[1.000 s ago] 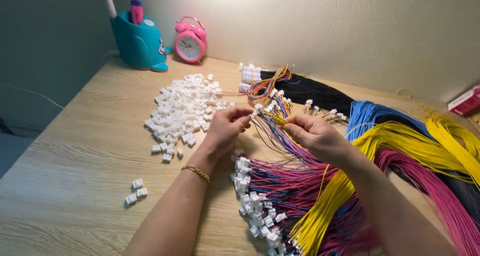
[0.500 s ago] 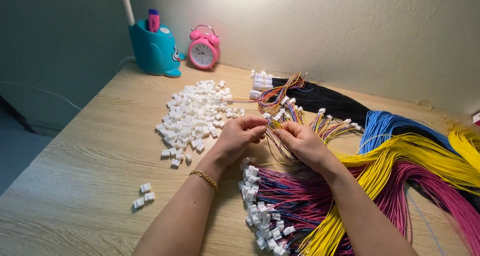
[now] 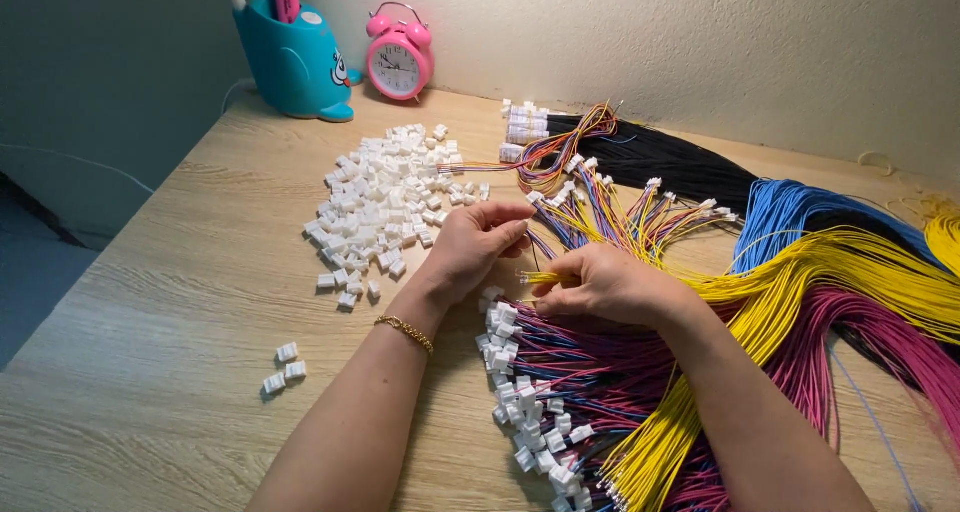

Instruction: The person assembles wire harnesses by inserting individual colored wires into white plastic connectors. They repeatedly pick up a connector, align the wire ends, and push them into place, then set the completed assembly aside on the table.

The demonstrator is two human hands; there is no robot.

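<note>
— What have you got pinched there?

— My right hand (image 3: 600, 284) holds a few yellow wires (image 3: 532, 277) narrowly, tips pointing left. My left hand (image 3: 478, 244) is curled shut just beside them; I cannot tell if it holds a connector.

— What might go wrong?

— I judge the thin tips could slip or bend, and my wrist might scatter the white connector pile (image 3: 385, 207) to the left.

— Any containers?

— Only the blue whale pen holder (image 3: 290, 64) at the far left, with pens in it.
</note>
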